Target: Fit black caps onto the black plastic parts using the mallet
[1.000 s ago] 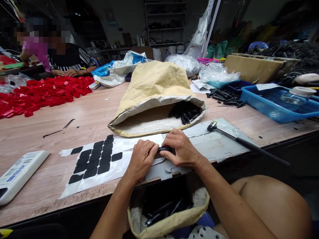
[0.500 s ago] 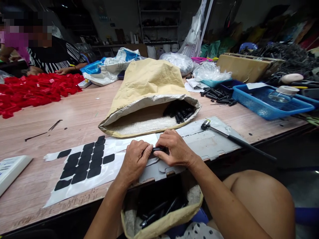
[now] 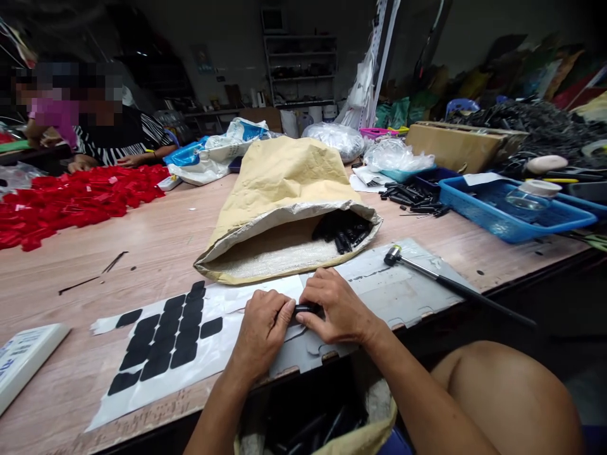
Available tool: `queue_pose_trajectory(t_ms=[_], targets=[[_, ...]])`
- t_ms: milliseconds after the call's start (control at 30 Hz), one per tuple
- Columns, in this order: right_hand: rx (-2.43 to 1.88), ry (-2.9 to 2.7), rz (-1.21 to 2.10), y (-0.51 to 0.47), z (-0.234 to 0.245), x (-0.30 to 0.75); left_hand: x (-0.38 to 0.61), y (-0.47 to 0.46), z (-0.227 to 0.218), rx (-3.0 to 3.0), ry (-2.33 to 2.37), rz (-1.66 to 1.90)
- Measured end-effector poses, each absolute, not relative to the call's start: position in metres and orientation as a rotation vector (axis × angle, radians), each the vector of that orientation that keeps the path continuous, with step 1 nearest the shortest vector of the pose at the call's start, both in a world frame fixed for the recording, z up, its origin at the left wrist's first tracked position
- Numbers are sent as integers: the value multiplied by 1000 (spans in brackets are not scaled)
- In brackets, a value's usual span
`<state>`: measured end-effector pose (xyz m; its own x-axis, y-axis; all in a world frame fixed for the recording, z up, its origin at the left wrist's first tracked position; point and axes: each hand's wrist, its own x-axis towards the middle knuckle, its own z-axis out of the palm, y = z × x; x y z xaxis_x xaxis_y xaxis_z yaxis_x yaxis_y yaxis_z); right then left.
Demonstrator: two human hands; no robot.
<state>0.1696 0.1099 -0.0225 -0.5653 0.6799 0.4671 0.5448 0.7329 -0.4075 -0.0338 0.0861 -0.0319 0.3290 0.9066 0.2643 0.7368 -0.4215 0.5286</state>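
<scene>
Between my two hands lies a short black cylindrical part (image 3: 306,308), held level just above the grey board at the table's front edge. My left hand (image 3: 268,325) pinches its left end, thumb along the near side. Around its right end close the fingers of my right hand (image 3: 332,306), which hide that end. Just behind, a tan sack (image 3: 294,174) lies with its mouth towards me and several black parts (image 3: 348,230) inside. Left of my hands is a white sheet (image 3: 218,338) with rows of black rounded-square stickers (image 3: 161,341). A hammer (image 3: 436,275) rests to the right.
A second open sack (image 3: 386,417) with black parts sits below the table edge. Blue tray (image 3: 516,230) and loose black parts (image 3: 415,196) lie right. Red pieces (image 3: 85,199) are heaped at left, near a co-worker (image 3: 123,136). A white box (image 3: 28,360) stands front left.
The whole view has shifted, so the table and hands sit lower in the picture. Both hands keep their grip on the black part, with little change in pose.
</scene>
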Motion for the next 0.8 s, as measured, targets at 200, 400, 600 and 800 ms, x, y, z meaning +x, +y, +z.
queue_pose_trajectory(t_ms=[200,400,600,800], targets=[[-926,-2326,299,109,-23,170,-34,86,-31,2282,1459,768],[-924,-2332,301,110,-24,170,-33,85,-29,2273,1458,771],[-926,-2341,305,110,-23,169,-32,84,-30,2262,1471,761],[-922,-2338,313,110,-24,170,-33,84,-29,2255,1463,768]])
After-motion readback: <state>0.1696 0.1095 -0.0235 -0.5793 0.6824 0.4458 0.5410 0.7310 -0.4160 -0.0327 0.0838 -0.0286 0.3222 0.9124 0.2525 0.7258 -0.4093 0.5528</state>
